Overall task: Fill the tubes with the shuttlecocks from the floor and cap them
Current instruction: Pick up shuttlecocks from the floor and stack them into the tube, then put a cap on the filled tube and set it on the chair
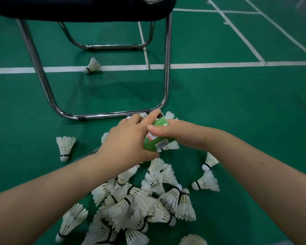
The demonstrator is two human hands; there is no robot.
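1. Left hand [125, 142] and right hand [163, 129] both curl fingers around green tube [156, 137], held above the floor.
2. Shuttlecock pile [140, 200] lies on green court floor [237, 103] below the arms.
3. One stray shuttlecock [93, 65] lies under chair [102, 114].
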